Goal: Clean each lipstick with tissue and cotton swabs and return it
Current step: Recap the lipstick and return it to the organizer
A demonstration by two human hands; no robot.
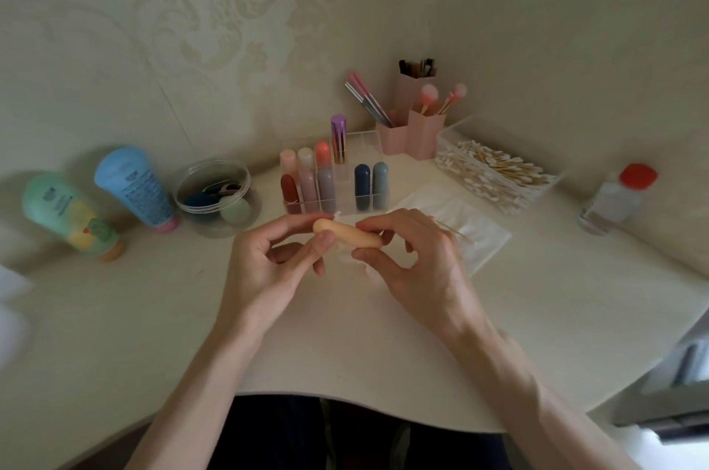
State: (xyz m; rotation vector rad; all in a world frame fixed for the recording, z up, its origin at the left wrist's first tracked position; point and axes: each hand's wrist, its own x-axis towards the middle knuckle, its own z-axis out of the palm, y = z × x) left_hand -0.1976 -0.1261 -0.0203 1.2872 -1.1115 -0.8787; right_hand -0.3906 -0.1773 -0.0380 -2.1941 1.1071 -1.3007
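Lipstick [347, 235], peach and capsule-shaped, lies sideways between my two hands in the head view, just above the table [345, 347] and at six o'clock from the clear organiser [378, 201] where the other tubes stand upright.

My left hand [276, 262] pinches its left end, thumb in front and fingertips behind. My right hand [406, 258] curls thumb and forefinger round its right end. A thin wooden stick pokes out past that hand toward three o'clock (a cotton swab [449, 228], I think, tucked in the same fingers, though its grip is hidden).

The tube looks light, stiff and smooth, a hard plastic shell with rounded ends that could squirt out of a loose pinch. I judge the safest hold is on the straight sides either side of the seam, one hand per half, not on the domes. The colour inside should be soft and easily dented, so only tissue or swab ought to touch it.

The tissue [475, 235] lies flat at three o'clock from the tube, and the box of swabs [495, 172] sits at two o'clock, well apart.
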